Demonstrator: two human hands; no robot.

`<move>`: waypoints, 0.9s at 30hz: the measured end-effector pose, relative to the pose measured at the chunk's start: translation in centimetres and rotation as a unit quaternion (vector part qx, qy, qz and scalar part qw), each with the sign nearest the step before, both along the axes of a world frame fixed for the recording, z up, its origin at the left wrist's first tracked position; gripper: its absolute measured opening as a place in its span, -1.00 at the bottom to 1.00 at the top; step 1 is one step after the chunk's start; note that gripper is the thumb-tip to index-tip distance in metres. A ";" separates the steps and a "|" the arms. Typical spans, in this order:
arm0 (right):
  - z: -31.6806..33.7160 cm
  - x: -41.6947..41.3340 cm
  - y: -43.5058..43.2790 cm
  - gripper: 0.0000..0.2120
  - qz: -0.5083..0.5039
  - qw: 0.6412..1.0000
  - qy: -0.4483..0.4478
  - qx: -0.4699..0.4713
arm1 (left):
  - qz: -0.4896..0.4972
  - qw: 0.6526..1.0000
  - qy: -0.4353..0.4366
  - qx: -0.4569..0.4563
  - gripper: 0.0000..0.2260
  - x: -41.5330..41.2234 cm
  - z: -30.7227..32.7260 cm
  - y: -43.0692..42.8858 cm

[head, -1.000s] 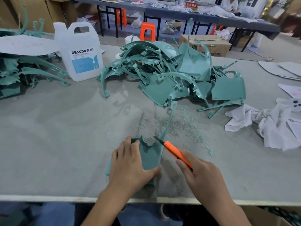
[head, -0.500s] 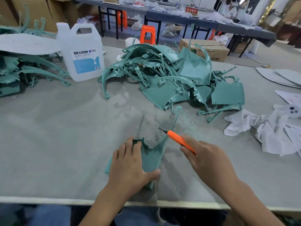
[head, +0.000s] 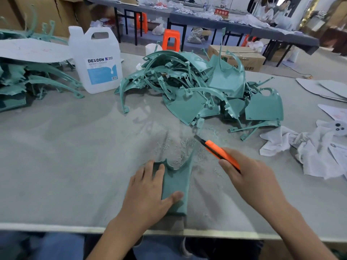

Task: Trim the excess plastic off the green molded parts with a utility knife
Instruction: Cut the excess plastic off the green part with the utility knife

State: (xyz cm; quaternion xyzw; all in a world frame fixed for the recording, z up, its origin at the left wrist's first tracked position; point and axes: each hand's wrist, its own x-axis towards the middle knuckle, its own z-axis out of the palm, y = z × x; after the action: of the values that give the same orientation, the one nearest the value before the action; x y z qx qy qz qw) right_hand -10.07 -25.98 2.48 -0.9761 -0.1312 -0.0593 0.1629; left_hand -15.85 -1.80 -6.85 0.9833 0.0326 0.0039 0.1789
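The curved green moulded plastic part (head: 174,186), smooth and matt, with a notched upper edge rising to a thin spike, is lying near the front edge of the grey felt-like surface (head: 65,156). The left hand (head: 148,192) is pressing it down, fingers extended over its upper left corner and thumb flat on its face. The right hand (head: 251,177), just right of the part and clear of it, is curling round the orange-handled utility knife (head: 219,153), whose dark tip is pointing away toward the heap. Fine pale shavings (head: 180,147) are lying scattered beyond the part. Further back, a tangled heap of green moulded panels and ribs (head: 202,91) is resting beside a translucent white plastic jug (head: 94,59). A crumpled white cloth (head: 309,152) is lying at right.
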 end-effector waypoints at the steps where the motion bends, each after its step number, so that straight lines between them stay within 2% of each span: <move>1: -0.5 -0.8 -0.1 -0.75 -0.008 1.000 0.020 0.014 | -0.009 1.000 -0.004 -0.013 -0.17 -0.2 -0.1 0.2; 5: -2.3 -4.4 0.7 -0.71 -0.025 0.994 0.079 0.075 | -0.049 0.994 -0.039 -0.085 -0.35 -0.5 -0.3 -0.8; 8: -3.6 -6.5 1.5 -0.82 -0.043 0.985 0.114 0.119 | -0.041 0.987 -0.068 -0.136 -0.42 -0.5 -0.4 -2.5; 11: -4.8 -8.0 2.3 -0.72 -0.055 0.982 0.141 0.116 | -0.010 0.975 -0.125 -0.182 -0.66 -0.7 -0.7 -3.2; 18: -5.2 -8.7 4.0 -0.61 -0.054 0.980 0.160 0.103 | -0.007 0.972 -0.123 -0.201 -0.70 -0.6 -1.4 -3.0; 22: -5.4 -8.7 4.7 -0.54 -0.061 0.985 0.150 0.059 | -0.006 0.969 -0.130 -0.209 -0.67 -0.7 -1.6 -3.0; 27: -5.5 -9.2 4.9 -0.54 -0.083 0.984 0.136 0.080 | -0.005 0.969 -0.120 -0.215 -0.67 -0.5 -1.6 -3.0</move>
State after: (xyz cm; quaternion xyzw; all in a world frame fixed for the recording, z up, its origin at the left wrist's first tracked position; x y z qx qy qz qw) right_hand -19.25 -21.09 -3.05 -0.9663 -0.0214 0.0500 0.2515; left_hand -16.37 -4.80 -8.44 0.9141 0.0064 0.1138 0.3892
